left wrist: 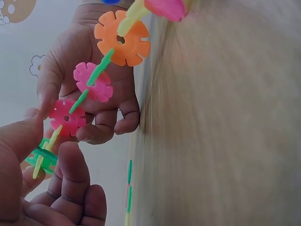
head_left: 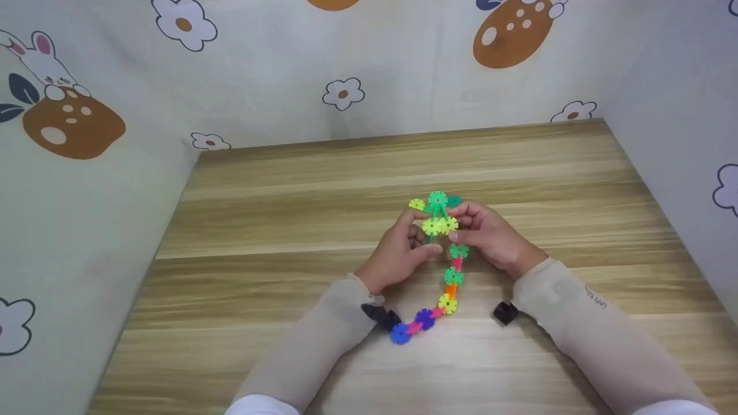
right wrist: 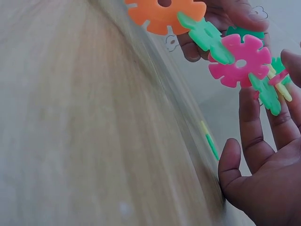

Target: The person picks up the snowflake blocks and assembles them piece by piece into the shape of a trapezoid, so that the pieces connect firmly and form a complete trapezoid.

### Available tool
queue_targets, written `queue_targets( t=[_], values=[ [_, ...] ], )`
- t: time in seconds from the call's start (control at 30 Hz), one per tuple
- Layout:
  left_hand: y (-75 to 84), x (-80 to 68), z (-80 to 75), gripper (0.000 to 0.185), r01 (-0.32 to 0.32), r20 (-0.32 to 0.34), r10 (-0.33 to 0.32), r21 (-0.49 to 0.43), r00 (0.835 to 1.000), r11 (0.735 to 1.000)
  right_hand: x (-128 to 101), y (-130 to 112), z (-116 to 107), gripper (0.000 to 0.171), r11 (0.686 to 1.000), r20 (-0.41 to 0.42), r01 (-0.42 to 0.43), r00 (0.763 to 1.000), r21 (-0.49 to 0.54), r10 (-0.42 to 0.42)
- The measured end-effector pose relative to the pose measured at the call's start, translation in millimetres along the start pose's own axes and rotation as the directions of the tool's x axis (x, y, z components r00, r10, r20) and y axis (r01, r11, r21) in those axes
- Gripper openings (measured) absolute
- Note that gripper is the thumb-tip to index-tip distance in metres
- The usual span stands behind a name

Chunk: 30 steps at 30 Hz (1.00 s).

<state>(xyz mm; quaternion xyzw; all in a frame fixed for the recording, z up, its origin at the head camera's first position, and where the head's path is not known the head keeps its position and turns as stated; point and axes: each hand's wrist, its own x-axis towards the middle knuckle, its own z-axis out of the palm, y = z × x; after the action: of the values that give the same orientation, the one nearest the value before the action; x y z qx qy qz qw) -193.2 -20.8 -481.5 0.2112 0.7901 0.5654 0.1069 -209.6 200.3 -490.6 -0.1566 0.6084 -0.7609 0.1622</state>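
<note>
A chain of slotted plastic snowflake discs is held between both hands over the table. My left hand [head_left: 400, 251] pinches its upper end near the yellow discs [head_left: 432, 226]. From the other side my right hand [head_left: 490, 237] pinches the same cluster with thumb and fingertips. A green disc [head_left: 437, 199] shows just above the fingers. Pink [right wrist: 241, 62] and orange [right wrist: 164, 16] discs, joined by green ones, show in the right wrist view. Toward the person, the chain curves down past a yellow disc [head_left: 448, 304] to a blue disc [head_left: 400, 334] at its end.
A wood-grain table [head_left: 277, 230] lies under the hands. Beyond the fingers, a small yellow disc [head_left: 416, 204] shows at the left. Black wrist devices [head_left: 505, 313] sit by both sleeves. A patterned cloth wall [head_left: 403, 57] borders the table's back and sides.
</note>
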Motion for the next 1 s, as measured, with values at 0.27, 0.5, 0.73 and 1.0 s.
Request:
queue_targets(
  t=[0.27, 0.5, 0.73, 1.0],
  values=[
    [-2.6, 1.6, -2.7, 0.051, -0.007, 0.019, 0.008, -0.05, 1.0, 0.999, -3, -8, 6, 0.036, 0.998, -0.044, -0.004, 0.999, -0.056, 0.002],
    [-0.6, 2.6, -5.5, 0.051, -0.014, 0.057, 0.023, -0.159, 0.998, 0.987, -7, -16, 9, 0.039, 0.996, -0.053, -0.009, 0.999, -0.093, 0.004],
    [-2.2, 2.7, -6.3, 0.051, -0.003, 0.07, 0.023, -0.263, 0.997, 0.965, -9, -21, 13, 0.04, 0.994, -0.059, 0.008, 0.998, -0.106, -0.014],
    [-5.0, 3.3, -7.6, 0.051, -0.039, 0.084, 0.069, -0.321, 0.994, 0.946, -13, -27, 16, 0.042, 0.993, -0.067, 0.005, 0.998, -0.114, -0.012]
  ],
)
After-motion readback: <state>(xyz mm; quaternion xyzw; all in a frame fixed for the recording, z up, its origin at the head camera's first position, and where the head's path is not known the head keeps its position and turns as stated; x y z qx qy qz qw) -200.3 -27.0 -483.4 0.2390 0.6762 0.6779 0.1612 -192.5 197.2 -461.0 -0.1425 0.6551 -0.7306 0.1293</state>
